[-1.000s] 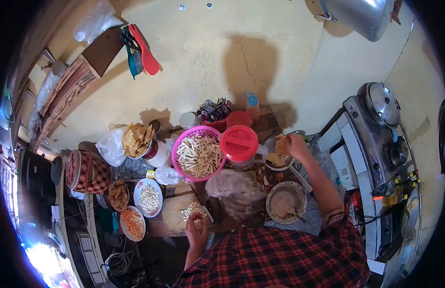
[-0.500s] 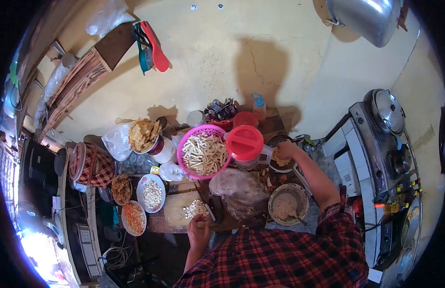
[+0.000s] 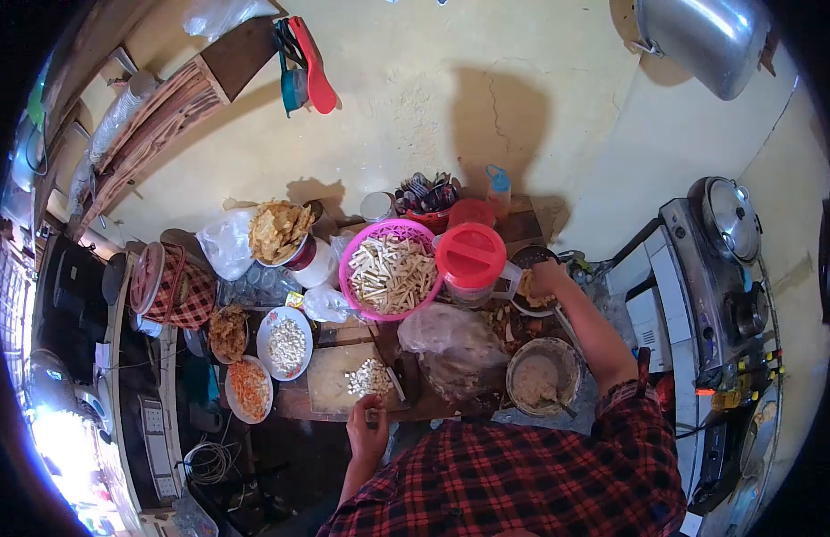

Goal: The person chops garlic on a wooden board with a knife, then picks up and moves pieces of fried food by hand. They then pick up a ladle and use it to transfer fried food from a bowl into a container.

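My right hand reaches into a dark round pan at the right of the table. Its fingers are closed around a tan, soft-looking piece of food, partly hidden by the hand. At the table's near edge, my left hand holds nothing that I can see, its fingers loosely bent and apart. Just beyond it, diced white pieces lie on a cutting board, with a knife along the board's right side. A bowl of pale batter with a spoon stands below the pan.
A pink basket of cut pale sticks and a red-lidded pitcher stand mid-table. Left are plates of white dice and orange shreds, and fried food. A plastic bag lies centrally; a stove stands right.
The view has shifted slightly. My right hand stays at the pan with the tan food, and my left hand stays beside the board. The batter's surface looks flatter and wetter than before.
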Motion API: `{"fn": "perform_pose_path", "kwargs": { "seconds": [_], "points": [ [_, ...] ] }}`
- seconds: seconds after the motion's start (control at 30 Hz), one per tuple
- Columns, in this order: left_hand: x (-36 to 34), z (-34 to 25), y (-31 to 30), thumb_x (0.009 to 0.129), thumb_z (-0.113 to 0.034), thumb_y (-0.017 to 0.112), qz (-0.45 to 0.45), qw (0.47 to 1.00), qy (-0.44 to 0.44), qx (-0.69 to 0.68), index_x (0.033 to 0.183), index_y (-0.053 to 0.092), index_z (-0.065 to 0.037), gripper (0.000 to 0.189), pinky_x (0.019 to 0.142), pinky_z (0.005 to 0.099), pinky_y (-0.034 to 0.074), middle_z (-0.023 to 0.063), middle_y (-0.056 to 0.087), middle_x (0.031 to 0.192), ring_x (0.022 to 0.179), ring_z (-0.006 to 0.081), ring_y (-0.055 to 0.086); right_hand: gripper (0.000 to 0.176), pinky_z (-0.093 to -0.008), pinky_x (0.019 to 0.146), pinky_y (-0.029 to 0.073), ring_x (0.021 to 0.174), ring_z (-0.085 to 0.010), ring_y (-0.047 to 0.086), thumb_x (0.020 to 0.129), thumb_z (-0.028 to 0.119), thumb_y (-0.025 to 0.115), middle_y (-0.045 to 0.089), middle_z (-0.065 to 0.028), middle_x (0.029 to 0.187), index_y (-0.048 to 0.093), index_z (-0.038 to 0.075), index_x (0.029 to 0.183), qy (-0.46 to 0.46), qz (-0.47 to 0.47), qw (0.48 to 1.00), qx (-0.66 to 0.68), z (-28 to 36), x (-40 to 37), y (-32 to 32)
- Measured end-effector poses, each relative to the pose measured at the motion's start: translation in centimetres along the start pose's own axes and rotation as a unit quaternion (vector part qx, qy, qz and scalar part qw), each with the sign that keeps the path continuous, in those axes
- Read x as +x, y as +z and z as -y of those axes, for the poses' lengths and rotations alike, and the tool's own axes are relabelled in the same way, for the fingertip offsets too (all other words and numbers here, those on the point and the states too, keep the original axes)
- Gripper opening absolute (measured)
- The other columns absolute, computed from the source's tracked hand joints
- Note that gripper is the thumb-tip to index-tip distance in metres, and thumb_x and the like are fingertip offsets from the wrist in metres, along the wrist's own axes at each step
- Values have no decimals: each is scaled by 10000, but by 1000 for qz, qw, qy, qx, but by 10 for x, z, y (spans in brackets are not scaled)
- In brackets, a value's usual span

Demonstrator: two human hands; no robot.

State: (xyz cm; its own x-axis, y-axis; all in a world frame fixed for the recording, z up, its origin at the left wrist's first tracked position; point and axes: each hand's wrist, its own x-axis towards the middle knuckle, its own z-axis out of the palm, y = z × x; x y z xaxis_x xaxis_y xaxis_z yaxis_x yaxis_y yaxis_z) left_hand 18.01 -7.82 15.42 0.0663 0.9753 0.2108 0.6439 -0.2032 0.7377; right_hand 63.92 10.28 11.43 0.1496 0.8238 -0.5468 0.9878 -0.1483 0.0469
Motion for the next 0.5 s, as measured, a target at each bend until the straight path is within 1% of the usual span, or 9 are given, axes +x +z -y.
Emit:
{"fn": "perform_pose_path", "kwargs": {
  "seconds": [0.13,0.2,0.23,0.3,0.43,0.5],
  "points": [
    [1,6,-1,767,-16,622,10,1000,-9,-9,1055,534,-22,301,745,377,486,120,631,915,852,283,618,608,-495,941,409,1190,-318,447,574,399,747,576,-137,1161,633,66,1070,8,-21,1000,-19,2,0,3],
    [3,4,-4,767,-15,622,14,1000,-15,-16,1053,536,-22,299,745,378,485,119,630,913,850,283,617,611,-442,913,451,1154,-321,478,579,402,746,590,-129,1144,627,68,1077,-1,-39,999,-34,2,3,5],
    [5,3,-6,766,-14,621,18,999,-22,-21,1050,537,-22,296,745,379,483,117,629,911,849,283,615,611,-442,913,451,1154,-321,478,579,402,746,590,-129,1144,627,68,1077,0,-40,999,-34,3,1,5],
    [5,12,-6,767,-14,620,14,1000,-7,-19,1049,538,-21,294,748,379,481,118,628,908,847,284,614,590,-400,889,477,1107,-338,511,589,404,739,602,-131,1122,629,74,1065,-12,-50,999,-2,5,-10,2],
    [6,17,-12,768,-18,619,9,1000,14,-14,1037,542,-17,280,756,379,475,119,624,897,844,286,610,575,-404,898,469,1098,-350,522,591,410,734,605,-143,1118,633,85,1054,12,-77,996,38,6,-6,14],
    [7,23,-17,769,-20,618,12,1000,2,-23,1034,544,-20,276,758,379,474,121,623,897,845,287,610,636,-413,899,464,1136,-340,506,574,409,746,602,-159,1115,602,96,1108,52,-68,996,18,12,-6,13]
  ]
}}
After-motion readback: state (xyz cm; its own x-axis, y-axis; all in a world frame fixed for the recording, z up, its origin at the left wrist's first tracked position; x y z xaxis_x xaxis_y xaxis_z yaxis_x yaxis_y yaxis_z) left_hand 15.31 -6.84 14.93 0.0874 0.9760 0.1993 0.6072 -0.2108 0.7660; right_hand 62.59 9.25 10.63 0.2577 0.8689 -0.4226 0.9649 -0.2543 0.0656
